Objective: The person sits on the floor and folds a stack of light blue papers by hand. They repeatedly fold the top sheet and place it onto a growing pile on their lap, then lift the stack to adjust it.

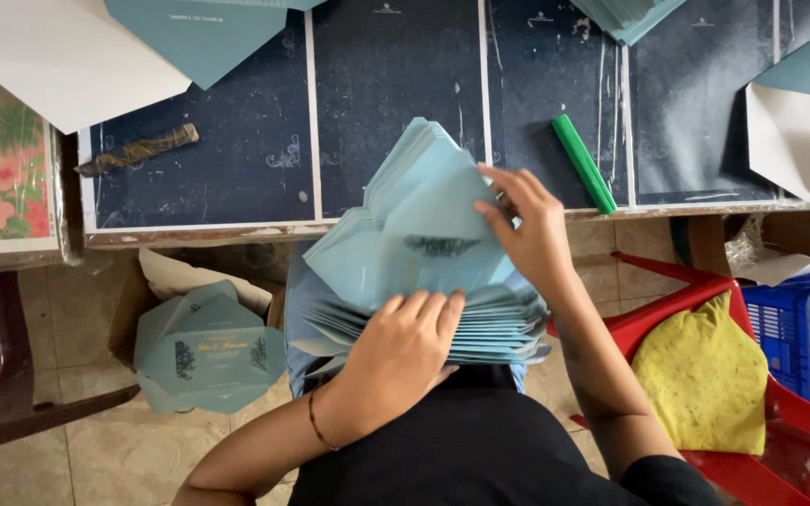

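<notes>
Steadying the thick stack of pale blue paper envelopes point(424, 314) on your lap is the work of your left hand point(405, 351): its fingers lie flat and close together across the top of the fanned edges, pressing down rather than pinching. Keep that pressure even, or the lower sheets will likely slide out to the sides. Your right hand point(532, 230) is raised above the pile, wrist bent, with thumb and fingertips pinching the edge of the upright pointed flap point(428, 192) of the top envelope. Hold that flap near its fold line so it does not crease crookedly.

The stack sits against your body, just below the edge of the dark blue table point(236, 159). A green plastic stick point(583, 164) lies on that table near your right hand. More folded blue envelopes point(208, 351) rest on the tiled floor to your left, and a red plastic chair point(789, 412) with a yellow cloth point(705, 379) stands to your right.
</notes>
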